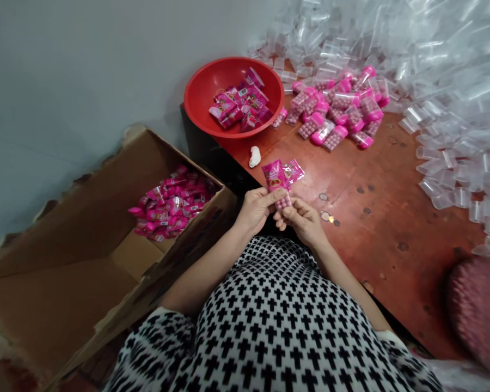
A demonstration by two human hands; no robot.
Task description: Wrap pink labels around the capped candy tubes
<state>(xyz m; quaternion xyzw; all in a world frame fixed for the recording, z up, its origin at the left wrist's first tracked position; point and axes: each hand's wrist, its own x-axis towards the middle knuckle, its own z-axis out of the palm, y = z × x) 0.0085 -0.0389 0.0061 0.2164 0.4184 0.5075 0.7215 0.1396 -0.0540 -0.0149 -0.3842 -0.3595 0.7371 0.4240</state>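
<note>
Both hands meet at the table's near edge around a small clear candy tube point(283, 202) filled with pink balls. A printed pink wrapper point(274, 173) covers its upper part. My left hand point(253, 210) is closed, its thumb pressed on the wrapper and tube. My right hand point(304, 220) is closed at the tube's lower end, fingers curled; part of the tube is hidden behind them. Just beyond lies another flat pink wrapper point(294, 171) on the tabletop. A small crumpled white piece point(255, 157) sits to its left.
A red bowl point(194, 103) with pink wrappers stands at the table's back left. Pink-capped tubes of candy point(337, 109) lie piled beside it. Clear empty tubes point(445, 169) heap along the right. An open cardboard box point(77, 283) at left holds wrapped tubes point(175, 204). Pink balls fill a container point(477, 310).
</note>
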